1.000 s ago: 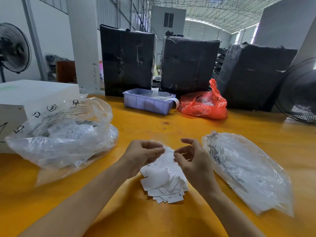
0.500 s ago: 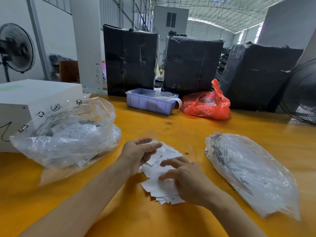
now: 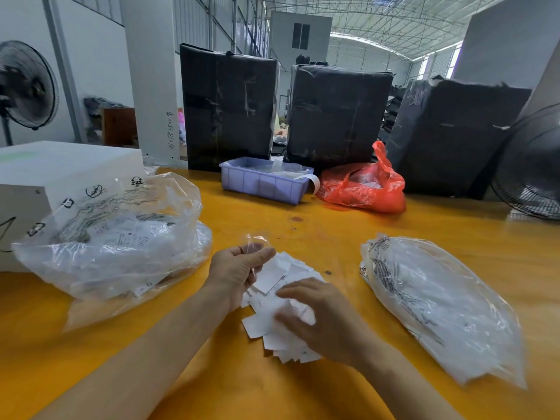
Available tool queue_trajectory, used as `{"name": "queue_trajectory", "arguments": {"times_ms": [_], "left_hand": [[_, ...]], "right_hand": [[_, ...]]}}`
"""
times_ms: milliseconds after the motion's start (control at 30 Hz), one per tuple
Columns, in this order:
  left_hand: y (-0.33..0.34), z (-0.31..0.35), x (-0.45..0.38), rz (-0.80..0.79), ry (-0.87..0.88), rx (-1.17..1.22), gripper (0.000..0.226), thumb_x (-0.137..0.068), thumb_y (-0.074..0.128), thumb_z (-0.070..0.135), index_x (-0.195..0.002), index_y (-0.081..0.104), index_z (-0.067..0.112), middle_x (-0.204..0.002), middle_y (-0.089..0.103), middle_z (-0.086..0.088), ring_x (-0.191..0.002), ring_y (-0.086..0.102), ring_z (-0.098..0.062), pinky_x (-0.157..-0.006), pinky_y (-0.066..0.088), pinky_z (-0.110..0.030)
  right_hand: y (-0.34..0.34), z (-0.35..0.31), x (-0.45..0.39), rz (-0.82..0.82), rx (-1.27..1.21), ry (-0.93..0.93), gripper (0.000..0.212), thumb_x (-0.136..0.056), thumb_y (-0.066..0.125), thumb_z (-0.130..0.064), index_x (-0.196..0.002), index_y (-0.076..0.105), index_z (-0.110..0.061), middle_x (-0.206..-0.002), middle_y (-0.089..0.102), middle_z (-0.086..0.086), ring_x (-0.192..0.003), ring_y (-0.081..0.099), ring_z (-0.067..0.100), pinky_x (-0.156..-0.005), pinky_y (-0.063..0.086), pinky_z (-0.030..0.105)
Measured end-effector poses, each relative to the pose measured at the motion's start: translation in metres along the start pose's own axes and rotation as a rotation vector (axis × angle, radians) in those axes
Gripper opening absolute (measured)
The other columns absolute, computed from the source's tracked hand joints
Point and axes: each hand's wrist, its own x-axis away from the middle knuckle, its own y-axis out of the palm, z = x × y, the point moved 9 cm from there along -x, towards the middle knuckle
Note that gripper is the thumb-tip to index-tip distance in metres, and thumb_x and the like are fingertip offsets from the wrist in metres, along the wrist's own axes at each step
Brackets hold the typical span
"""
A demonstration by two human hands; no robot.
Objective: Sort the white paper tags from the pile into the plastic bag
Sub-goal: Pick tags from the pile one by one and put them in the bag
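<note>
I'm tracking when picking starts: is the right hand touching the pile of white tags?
Touching. The head view shows the right hand lying on the pile of white tags, its fingers resting on them.

Blurred: right hand, fingers smeared over tags. Hiding much of pile. Cropped by frame edge: fan at right, box at left.

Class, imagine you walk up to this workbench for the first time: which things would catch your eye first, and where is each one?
Probably the pile of white paper tags at the centre of the yellow table, with the left hand pinching a small clear plastic bag above it and the right hand over the tags. At the back, the red plastic bag stands out beside a purple bin.
</note>
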Motion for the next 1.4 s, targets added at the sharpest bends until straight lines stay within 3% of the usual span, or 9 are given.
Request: {"name": "queue_trajectory", "arguments": {"times_ms": [133, 267, 367, 500, 733, 933, 1100, 1267, 1400], "left_hand": [[0.003, 0.0, 0.001, -0.028, 0.008, 0.049, 0.018, -0.061, 0.078, 0.0, -0.076, 0.068, 0.005, -0.055, 0.059, 0.001, -0.052, 0.045, -0.01, -0.041, 0.039, -0.013], [0.006, -0.001, 0.004, -0.052, -0.004, 0.049, 0.016, -0.066, 0.075, 0.001, -0.08, 0.067, 0.002, -0.069, 0.065, -0.009, -0.053, 0.05, -0.011, -0.045, 0.043, -0.014], [0.006, -0.002, 0.004, -0.05, -0.019, 0.044, 0.009, -0.075, 0.072, 0.002, -0.082, 0.066, 0.0, -0.064, 0.07, -0.008, -0.049, 0.053, -0.009, -0.044, 0.044, -0.014], [0.006, -0.003, 0.005, -0.051, -0.022, -0.018, 0.008, -0.078, 0.072, 0.008, -0.076, 0.064, 0.006, -0.064, 0.07, -0.006, -0.049, 0.05, -0.009, -0.042, 0.037, -0.015], [-0.003, 0.002, 0.004, 0.006, 0.03, -0.175, 0.014, -0.07, 0.079, 0.02, -0.069, 0.066, 0.014, -0.073, 0.073, -0.004, -0.055, 0.032, -0.01, -0.043, 0.025, -0.019], [0.008, -0.003, 0.005, -0.06, -0.04, -0.071, 0.011, -0.078, 0.073, 0.009, -0.075, 0.062, 0.009, -0.068, 0.072, -0.008, -0.049, 0.04, -0.008, -0.037, 0.03, -0.013], [0.013, -0.012, 0.007, -0.094, -0.097, -0.077, 0.015, -0.083, 0.068, 0.006, -0.097, 0.064, 0.004, -0.074, 0.074, -0.005, -0.05, 0.056, -0.005, -0.04, 0.041, -0.014], [0.018, -0.022, 0.012, -0.108, -0.142, -0.055, 0.026, -0.08, 0.071, 0.007, -0.101, 0.058, 0.013, -0.076, 0.075, -0.002, -0.061, 0.067, -0.009, -0.046, 0.034, -0.017], [0.024, -0.027, 0.018, -0.116, -0.169, -0.024, 0.032, -0.078, 0.073, 0.01, -0.106, 0.057, 0.012, -0.072, 0.074, 0.0, -0.061, 0.07, -0.006, -0.046, 0.036, -0.016]], "right_hand": [[0.042, -0.019, -0.008, -0.209, 0.295, -0.032, 0.063, -0.086, 0.044, -0.065, -0.133, 0.05, -0.023, -0.137, 0.052, -0.003, -0.13, 0.039, 0.015, -0.106, 0.022, 0.036], [0.032, -0.016, -0.01, -0.136, 0.492, -0.05, 0.03, -0.1, 0.035, -0.028, -0.113, 0.058, -0.014, -0.107, 0.067, 0.005, -0.104, 0.058, 0.024, -0.11, 0.018, 0.039], [0.018, -0.005, -0.006, -0.097, 0.415, -0.032, 0.034, -0.099, 0.038, -0.037, -0.119, 0.059, -0.018, -0.104, 0.069, 0.002, -0.098, 0.062, 0.02, -0.111, 0.022, 0.032], [0.015, 0.007, -0.001, -0.192, 0.286, -0.01, 0.056, -0.087, 0.054, -0.057, -0.131, 0.052, -0.023, -0.115, 0.067, -0.003, -0.107, 0.059, 0.015, -0.103, 0.028, 0.027], [0.011, 0.0, -0.001, -0.119, 0.373, -0.104, 0.034, -0.101, 0.034, -0.032, -0.11, 0.061, -0.012, -0.092, 0.069, 0.007, -0.082, 0.062, 0.026, -0.07, 0.046, 0.035], [-0.02, 0.035, 0.003, 0.175, -0.185, 0.309, 0.017, -0.091, 0.054, -0.012, -0.086, 0.07, -0.008, -0.081, 0.071, 0.005, -0.077, 0.065, 0.022, -0.07, 0.052, 0.039], [-0.017, 0.077, 0.022, 0.319, -1.042, 0.752, 0.015, -0.093, 0.05, 0.0, -0.086, 0.064, -0.002, -0.09, 0.071, 0.017, -0.082, 0.07, 0.027, -0.068, 0.057, 0.029], [-0.009, 0.072, 0.022, 0.286, -1.283, 0.808, 0.009, -0.089, 0.057, -0.001, -0.095, 0.061, 0.004, -0.088, 0.072, 0.021, -0.079, 0.072, 0.03, -0.074, 0.058, 0.034], [-0.01, 0.068, 0.019, 0.292, -1.315, 0.763, 0.002, -0.084, 0.062, 0.001, -0.082, 0.061, 0.001, -0.081, 0.071, 0.018, -0.076, 0.07, 0.025, -0.072, 0.057, 0.031]]}}
